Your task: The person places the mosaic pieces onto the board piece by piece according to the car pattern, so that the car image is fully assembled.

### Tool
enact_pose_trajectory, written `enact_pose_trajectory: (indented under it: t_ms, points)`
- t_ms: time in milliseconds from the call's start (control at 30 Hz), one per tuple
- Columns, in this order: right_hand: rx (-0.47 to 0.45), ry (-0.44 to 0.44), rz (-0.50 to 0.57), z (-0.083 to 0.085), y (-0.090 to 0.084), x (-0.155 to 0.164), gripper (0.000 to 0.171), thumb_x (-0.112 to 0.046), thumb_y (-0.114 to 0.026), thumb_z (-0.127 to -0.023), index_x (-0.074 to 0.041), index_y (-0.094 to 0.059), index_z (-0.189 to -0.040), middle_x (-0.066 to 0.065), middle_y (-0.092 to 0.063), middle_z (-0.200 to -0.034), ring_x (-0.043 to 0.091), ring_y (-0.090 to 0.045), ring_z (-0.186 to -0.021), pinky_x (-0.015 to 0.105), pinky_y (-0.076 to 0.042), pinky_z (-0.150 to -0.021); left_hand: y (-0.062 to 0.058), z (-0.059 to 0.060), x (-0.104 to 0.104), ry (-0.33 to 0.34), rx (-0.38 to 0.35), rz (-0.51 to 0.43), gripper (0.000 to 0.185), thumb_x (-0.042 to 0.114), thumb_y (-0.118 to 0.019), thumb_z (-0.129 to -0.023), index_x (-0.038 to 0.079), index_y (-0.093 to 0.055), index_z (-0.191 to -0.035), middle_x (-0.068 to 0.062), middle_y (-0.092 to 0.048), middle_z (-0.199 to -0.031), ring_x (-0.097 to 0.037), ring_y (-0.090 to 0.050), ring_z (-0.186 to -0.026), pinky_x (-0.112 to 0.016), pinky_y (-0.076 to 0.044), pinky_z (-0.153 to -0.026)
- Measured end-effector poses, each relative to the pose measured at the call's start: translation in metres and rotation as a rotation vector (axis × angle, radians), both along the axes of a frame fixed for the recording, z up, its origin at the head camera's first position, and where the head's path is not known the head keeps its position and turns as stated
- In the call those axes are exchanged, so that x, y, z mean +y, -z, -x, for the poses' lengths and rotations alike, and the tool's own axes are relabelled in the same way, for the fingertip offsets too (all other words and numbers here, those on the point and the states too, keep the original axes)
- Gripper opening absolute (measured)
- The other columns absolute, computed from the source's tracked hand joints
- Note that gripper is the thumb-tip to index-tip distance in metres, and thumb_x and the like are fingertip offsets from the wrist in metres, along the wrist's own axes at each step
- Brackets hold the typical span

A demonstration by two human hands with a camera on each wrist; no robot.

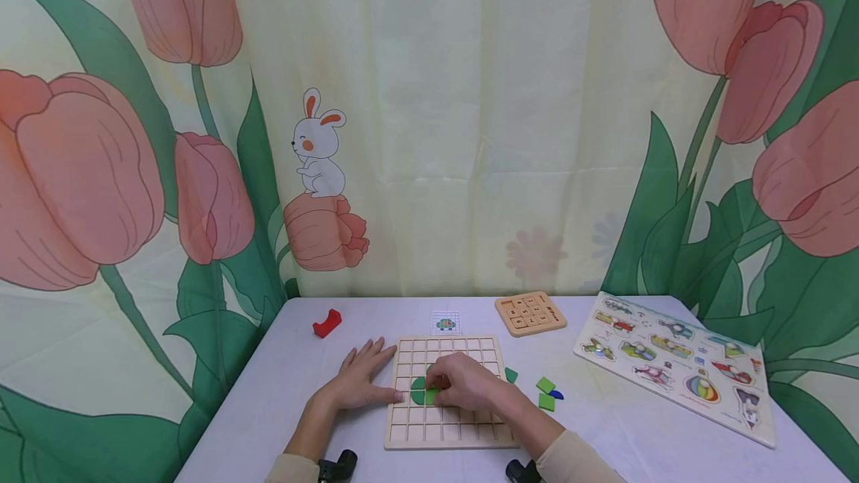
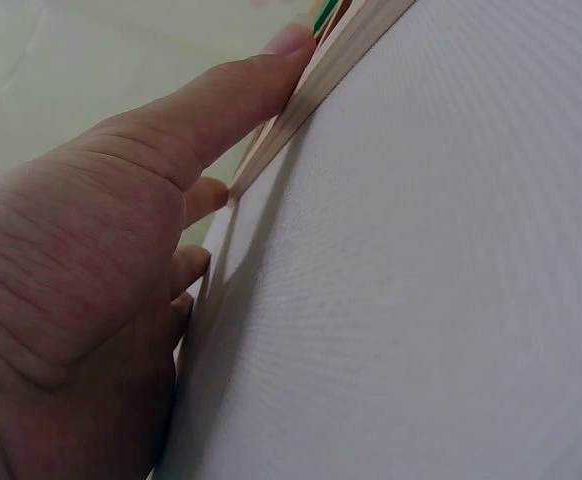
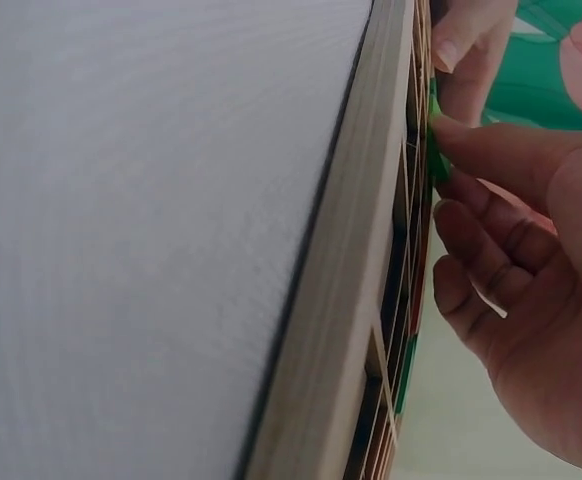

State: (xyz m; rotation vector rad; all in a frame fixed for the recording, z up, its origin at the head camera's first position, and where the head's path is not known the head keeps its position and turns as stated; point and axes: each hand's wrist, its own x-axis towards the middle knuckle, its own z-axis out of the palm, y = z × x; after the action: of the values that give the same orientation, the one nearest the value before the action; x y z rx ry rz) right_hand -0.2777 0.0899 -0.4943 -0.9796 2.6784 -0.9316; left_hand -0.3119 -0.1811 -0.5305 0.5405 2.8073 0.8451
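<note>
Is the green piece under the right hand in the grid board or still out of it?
In. The green piece sits in the grid board cells, right hand fingertips on it; whether fully seated, cannot tell.

pale wooden grid board lies flat on the white table, square cells in rows, most cells bare. dark green quarter-round wooden piece sits in a cell at the board's left-middle, curved edge to the outside. bright green flat piece just beside it, touching, mostly covered by fingertips. from the right wrist view only a sliver of that green shows over the board's rim.
</note>
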Motion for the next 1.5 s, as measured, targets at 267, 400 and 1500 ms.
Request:
enact_pose_trajectory:
  t_ms: [267,400,1500]
  points:
    - [0.024,-0.016,-0.032,0.000,0.000,0.001,0.018,-0.010,-0.083,-0.087,-0.017,-0.082,-0.104,-0.012,-0.070,-0.094,-0.003,-0.057,-0.078,0.017,-0.051,-0.072,0.000,0.001,0.000,0.000,0.000,0.009,0.105,0.069,-0.081,-0.073,0.025,-0.043,-0.160,-0.012,-0.026,-0.173,-0.037,-0.011,-0.163,-0.065,-0.002,-0.129]
    - [0.033,-0.022,-0.039,0.001,0.000,0.001,0.015,-0.011,-0.081,-0.090,-0.018,-0.083,-0.103,-0.014,-0.070,-0.093,-0.004,-0.057,-0.077,0.016,-0.051,-0.071,0.000,0.001,0.001,0.000,0.000,0.007,0.105,0.069,-0.081,-0.073,0.025,-0.043,-0.160,-0.012,-0.026,-0.173,-0.037,-0.011,-0.163,-0.065,-0.002,-0.128]
    - [0.004,0.462,0.096,-0.003,-0.018,0.130,0.026,-0.014,-0.079,-0.093,-0.013,-0.075,-0.118,0.006,-0.072,-0.112,0.014,-0.059,-0.091,0.026,-0.052,-0.073,0.002,0.002,0.000,-0.007,0.009,0.018,0.107,0.072,-0.080,-0.071,0.026,-0.043,-0.160,-0.010,-0.026,-0.173,-0.037,-0.012,-0.162,-0.067,-0.002,-0.128]
